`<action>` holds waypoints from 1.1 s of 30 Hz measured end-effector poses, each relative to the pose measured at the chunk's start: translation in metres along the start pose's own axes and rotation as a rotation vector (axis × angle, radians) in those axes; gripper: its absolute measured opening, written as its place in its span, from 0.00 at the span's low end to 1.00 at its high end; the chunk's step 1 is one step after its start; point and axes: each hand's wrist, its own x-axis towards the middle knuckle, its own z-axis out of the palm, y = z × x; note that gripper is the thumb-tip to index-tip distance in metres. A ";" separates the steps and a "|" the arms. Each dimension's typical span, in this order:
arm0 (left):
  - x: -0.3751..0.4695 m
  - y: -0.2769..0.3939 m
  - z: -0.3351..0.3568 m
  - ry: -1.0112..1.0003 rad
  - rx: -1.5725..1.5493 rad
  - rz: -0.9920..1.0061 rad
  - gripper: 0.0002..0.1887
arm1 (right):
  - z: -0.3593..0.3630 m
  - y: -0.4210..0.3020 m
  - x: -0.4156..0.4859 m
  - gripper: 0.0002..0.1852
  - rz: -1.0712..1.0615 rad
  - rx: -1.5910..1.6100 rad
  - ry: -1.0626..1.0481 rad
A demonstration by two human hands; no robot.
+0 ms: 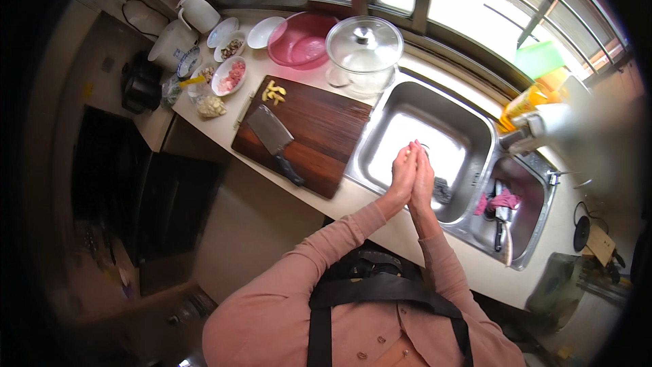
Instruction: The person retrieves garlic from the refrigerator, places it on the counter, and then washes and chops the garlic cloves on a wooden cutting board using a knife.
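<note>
Over the large stainless steel sink basin (453,107), my left hand (403,171) and my right hand (422,178) are pressed together, palm against palm, fingers towards the window. A small pale yellowish spot shows by the left fingertips; whether something lies between the palms is hidden. A dark grey scouring pad (441,190) rests in the basin beside my right hand. Left of the sink, a dark wooden cutting board (326,127) carries a cleaver (270,130) with a black handle. Several yellow pieces, apparently peeled ginger (274,93), lie at the board's far left corner.
The smaller basin (535,214) holds a knife (499,232) and a pink cloth (505,200). Behind the board stand a glass pot with lid (364,56), a pink plastic basin (290,43) and a bowl of raw meat (229,76). The faucet (517,137) rises at the right.
</note>
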 end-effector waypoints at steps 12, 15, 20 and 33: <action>0.092 0.122 -0.250 0.138 0.272 0.177 0.24 | 0.234 0.122 0.022 0.22 -0.166 -0.142 0.083; 0.097 0.134 -0.273 0.064 0.020 0.096 0.27 | 0.228 0.112 0.000 0.19 -0.310 -0.308 0.185; 0.100 0.162 -0.301 -0.097 -0.079 -0.063 0.22 | 0.243 0.118 -0.063 0.17 -0.553 -0.840 -0.160; 0.060 0.270 -0.369 0.315 0.220 0.358 0.16 | 0.265 0.126 -0.058 0.43 -0.353 -1.077 -0.572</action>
